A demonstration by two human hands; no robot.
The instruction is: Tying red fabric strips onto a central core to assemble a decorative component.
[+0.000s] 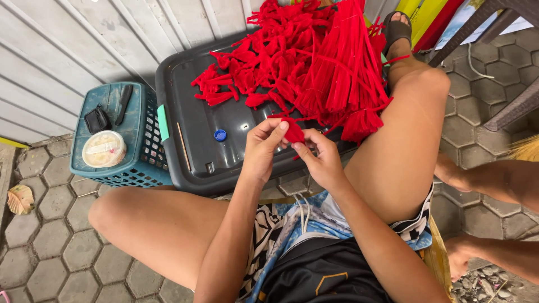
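**Red pipe-cleaner piece held in both hands over the bin lid**

Both hands are together at the centre of the view. The left hand [263, 147] pinches the upper edge of a small red fuzzy piece [293, 132] between thumb and fingers. The right hand [321, 160] grips the same piece from below and to the side. The two hands touch at the piece, and both are closed on it.

The piece sits just above the near edge of a dark grey bin lid [196, 120], which serves as the counter.

Status of material on the lid:
- A heap of bent red pieces [264, 62] lies on the far half. Judged by their folded shape, these appear finished.
- A bundle of straight red stems [345, 67] lies to the right of the heap, partly over the person's raised knee. These appear unworked, and the bundle is large, so much seems left to do.

A blue bottle cap [220, 135] and a thin stick [183, 146] lie on the bare part of the lid. Left of it, a teal basket [143, 148] carries a round white container [104, 148] and a dark pouch [97, 119]. Another person's arm [494, 179] shows at the right edge.
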